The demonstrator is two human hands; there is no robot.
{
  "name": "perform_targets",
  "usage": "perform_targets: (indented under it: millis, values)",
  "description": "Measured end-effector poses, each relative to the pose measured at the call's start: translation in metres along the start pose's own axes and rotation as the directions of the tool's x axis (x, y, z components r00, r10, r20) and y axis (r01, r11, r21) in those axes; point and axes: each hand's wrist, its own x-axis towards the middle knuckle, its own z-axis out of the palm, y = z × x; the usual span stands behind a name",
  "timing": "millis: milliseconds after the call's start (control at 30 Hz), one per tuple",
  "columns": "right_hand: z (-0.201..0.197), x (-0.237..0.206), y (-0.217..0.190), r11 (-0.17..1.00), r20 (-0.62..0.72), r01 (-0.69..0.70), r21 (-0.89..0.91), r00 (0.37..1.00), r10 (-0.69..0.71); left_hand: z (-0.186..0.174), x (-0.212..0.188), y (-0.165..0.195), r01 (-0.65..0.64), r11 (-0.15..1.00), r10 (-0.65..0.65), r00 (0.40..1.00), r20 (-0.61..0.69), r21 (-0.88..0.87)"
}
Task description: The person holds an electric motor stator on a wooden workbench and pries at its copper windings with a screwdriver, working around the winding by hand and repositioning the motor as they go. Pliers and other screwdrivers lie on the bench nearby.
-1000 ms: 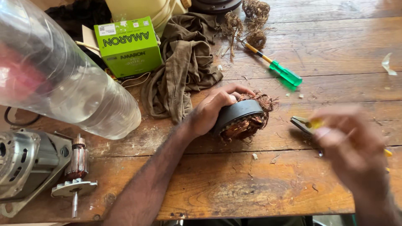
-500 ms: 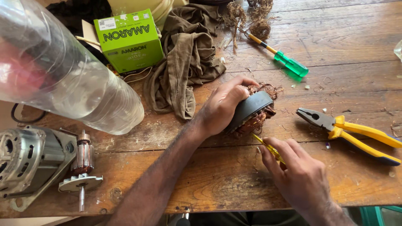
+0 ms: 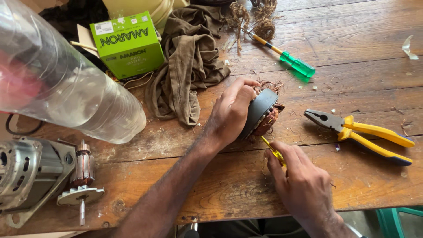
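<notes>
My left hand [image 3: 230,112] grips a dark round motor stator [image 3: 261,113] with copper windings, tilted on edge on the wooden table [image 3: 220,185]. My right hand [image 3: 302,185] is closed around a small yellow-handled tool [image 3: 272,150] whose tip points up into the windings at the stator's lower side. Yellow-and-blue pliers [image 3: 361,134] lie on the table to the right, apart from both hands.
A green-handled screwdriver [image 3: 286,58] lies at the back. A brown cloth [image 3: 185,66], a green box [image 3: 128,44] and a large clear plastic bottle [image 3: 66,88] sit at the left. A motor housing [image 3: 26,176] and rotor [image 3: 81,180] rest at the lower left.
A second ago my right hand was laying the pliers down on the right. It then took the small yellow tool and brought it to the stator, which my left hand tilted up.
</notes>
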Motion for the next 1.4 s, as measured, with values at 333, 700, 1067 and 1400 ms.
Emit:
perform_targets:
  millis: [333, 700, 1067, 1400]
  values:
    - [0.002, -0.001, -0.008, 0.993, 0.038, -0.118, -0.004, 0.992, 0.118, 0.007, -0.002, -0.005, 0.022, 0.999, -0.024, 0.997, -0.077, -0.032]
    - [0.003, -0.003, -0.008, 0.993, 0.004, -0.114, 0.028, 0.993, 0.114, 0.006, -0.002, -0.004, 0.026, 0.998, -0.029, 0.997, -0.072, -0.048]
    - [0.01, 0.003, -0.005, 0.995, 0.064, -0.102, 0.003, 0.993, 0.101, 0.005, 0.002, -0.013, -0.008, 0.998, 0.005, 0.998, -0.061, -0.064]
    - [0.011, 0.004, -0.004, 0.997, 0.071, -0.072, -0.004, 0.995, 0.072, -0.007, 0.009, -0.017, 0.046, 0.934, -0.058, 0.998, -0.022, -0.355]
